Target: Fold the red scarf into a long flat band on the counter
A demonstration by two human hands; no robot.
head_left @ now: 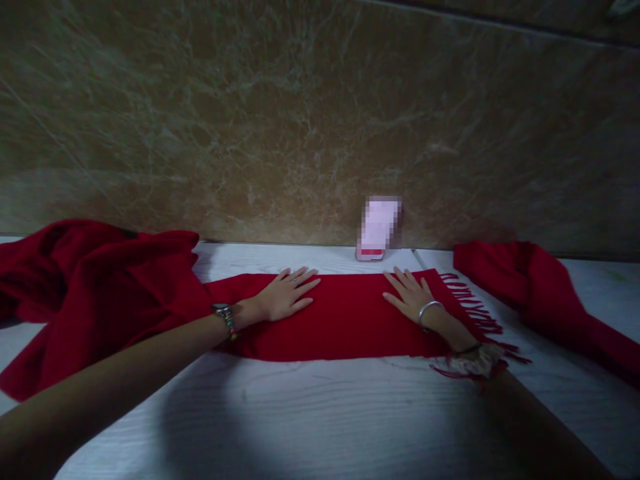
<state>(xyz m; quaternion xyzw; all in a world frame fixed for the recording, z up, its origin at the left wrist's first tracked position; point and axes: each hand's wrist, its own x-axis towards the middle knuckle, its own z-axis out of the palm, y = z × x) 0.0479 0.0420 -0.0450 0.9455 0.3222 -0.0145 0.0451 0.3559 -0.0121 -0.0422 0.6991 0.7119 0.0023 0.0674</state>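
Observation:
A red scarf (pixel 345 317) with a fringed right end lies spread flat across a white wood-grain table (pixel 320 413). My left hand (pixel 287 293) rests flat on its left part, fingers stretched out and apart. My right hand (pixel 409 293) lies flat on the scarf near the fringe, fingers spread too. The scarf's left part bunches into a loose red heap (pixel 90 287). Neither hand holds anything.
A second red cloth (pixel 540 293) lies at the right, running toward the table's right edge. A small pink-and-white blurred object (pixel 379 228) leans against the brown marbled wall (pixel 310 113) just behind the scarf.

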